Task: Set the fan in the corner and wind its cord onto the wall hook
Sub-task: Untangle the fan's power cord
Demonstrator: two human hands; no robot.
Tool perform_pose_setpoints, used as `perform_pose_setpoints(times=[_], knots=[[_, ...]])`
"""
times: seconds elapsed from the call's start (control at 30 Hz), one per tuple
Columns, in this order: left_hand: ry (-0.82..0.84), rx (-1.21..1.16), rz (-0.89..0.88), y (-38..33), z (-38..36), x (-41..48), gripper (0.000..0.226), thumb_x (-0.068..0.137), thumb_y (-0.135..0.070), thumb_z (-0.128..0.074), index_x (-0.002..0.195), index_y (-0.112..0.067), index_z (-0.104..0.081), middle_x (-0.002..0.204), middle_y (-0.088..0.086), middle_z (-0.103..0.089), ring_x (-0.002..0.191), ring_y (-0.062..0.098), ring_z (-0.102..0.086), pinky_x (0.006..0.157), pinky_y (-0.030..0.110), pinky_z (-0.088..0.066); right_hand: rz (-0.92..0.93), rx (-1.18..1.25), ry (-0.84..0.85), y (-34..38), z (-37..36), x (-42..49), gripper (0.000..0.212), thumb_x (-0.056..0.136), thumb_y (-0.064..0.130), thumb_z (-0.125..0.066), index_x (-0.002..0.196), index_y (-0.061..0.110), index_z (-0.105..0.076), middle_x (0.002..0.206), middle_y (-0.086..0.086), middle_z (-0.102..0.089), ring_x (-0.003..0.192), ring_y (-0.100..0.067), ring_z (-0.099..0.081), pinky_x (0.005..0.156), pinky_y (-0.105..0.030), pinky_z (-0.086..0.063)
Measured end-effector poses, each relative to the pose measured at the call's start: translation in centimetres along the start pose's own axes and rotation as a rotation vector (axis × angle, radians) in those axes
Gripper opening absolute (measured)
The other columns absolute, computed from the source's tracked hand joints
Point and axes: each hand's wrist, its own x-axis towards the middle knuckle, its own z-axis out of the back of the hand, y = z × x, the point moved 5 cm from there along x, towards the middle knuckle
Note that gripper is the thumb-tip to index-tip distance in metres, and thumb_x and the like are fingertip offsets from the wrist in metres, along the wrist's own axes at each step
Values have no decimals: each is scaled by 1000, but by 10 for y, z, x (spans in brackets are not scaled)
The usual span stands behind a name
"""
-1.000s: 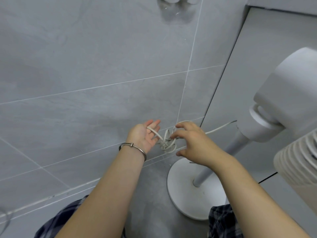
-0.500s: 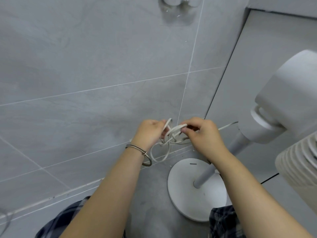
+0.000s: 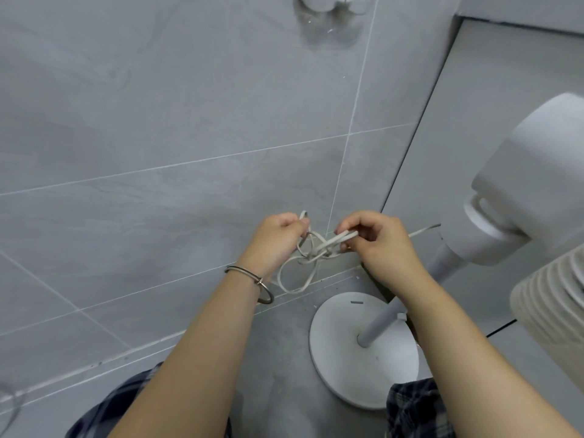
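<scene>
A white pedestal fan (image 3: 524, 181) stands at the right on its round base (image 3: 341, 368), close to the corner of the grey tiled walls. Its white cord (image 3: 313, 263) hangs as a tangle of loops between my hands, with one strand running right toward the fan's neck. My left hand (image 3: 278, 238), with a metal bangle on its wrist, grips the left end of the bundle. My right hand (image 3: 376, 238) pinches several strands at the right end. A white wall hook (image 3: 328, 1) shows at the top edge, high above both hands.
Grey tiled wall (image 3: 158, 137) fills the left and centre. A flat grey panel (image 3: 467, 105) meets it at the corner behind the fan. The fan's grille (image 3: 553, 308) juts in at the right edge. My plaid-clad knees (image 3: 417, 409) are at the bottom.
My left hand went from open with cord across its fingers to curled around the bundle. My right hand closed on the strands, and both hands rose slightly, pulling the loops apart.
</scene>
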Motion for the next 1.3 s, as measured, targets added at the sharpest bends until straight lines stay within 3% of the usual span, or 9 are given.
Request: perform_pose_setpoints(times=[0.17,0.3,0.43,0.53,0.63,0.8,1.03,1.17,1.3], knots=[[163,-96,27,5,-5,4,22,94,-34,-49,84,-17,-57,87,1,-70,89,20,-64,96,38,-44,-8,208,-28,-4,7,3,55,79,-24,-47,53,22,-64,66,6,-69,64,-7,-63,63,-19,-52],[219,12,40,9,-3,4,26,96,-38,-40,87,-19,-55,75,7,-66,79,23,-65,78,30,-46,9,238,-91,-1,10,2,44,75,-27,-47,60,11,-62,67,5,-69,63,-5,-64,64,-18,-54],[71,-54,34,9,0,8,29,98,-20,-41,83,-6,-61,56,-2,-57,37,5,-52,46,16,-48,3,87,-54,2,9,2,47,76,-21,-41,63,16,-66,76,-13,-68,78,-27,-64,75,-30,-50],[35,43,-17,11,-3,11,36,97,-21,-45,64,-15,-60,56,-2,-57,39,9,-52,57,26,-51,-48,-75,18,4,13,0,37,71,3,-37,62,18,-70,83,-35,-62,83,-44,-54,72,-41,-45],[50,169,-57,9,-9,7,35,95,-24,-50,62,-17,-59,56,-2,-58,48,15,-55,61,24,-47,-61,-190,79,10,10,-5,31,89,13,-48,65,11,-68,69,-11,-65,69,-21,-56,70,-31,-42],[75,305,-110,5,-20,2,36,92,-28,-54,60,-13,-58,59,7,-62,53,19,-57,61,27,-45,-125,-463,205,0,-4,-8,21,81,30,-69,63,19,-68,51,5,-53,52,-11,-44,57,-26,-38],[-7,271,-98,6,-15,6,28,89,-15,-43,81,5,-62,59,8,-63,48,12,-60,56,23,-47,-49,-396,-229,2,12,-2,23,90,18,-55,70,9,-56,60,-2,-56,57,-17,-47,54,-20,-36],[-22,289,-88,10,-12,10,32,88,-18,-43,77,4,-63,76,20,-70,75,35,-64,70,40,-50,-241,6,-447,-19,25,0,25,96,15,-39,75,12,-52,59,-1,-65,70,-29,-61,69,-37,-48],[116,193,28,16,-17,10,32,90,-15,-41,65,-14,-61,68,6,-67,71,22,-64,70,22,-49,-374,332,-518,-32,25,-3,31,100,12,-29,75,12,-46,54,-1,-62,53,-17,-65,66,-39,-49]])
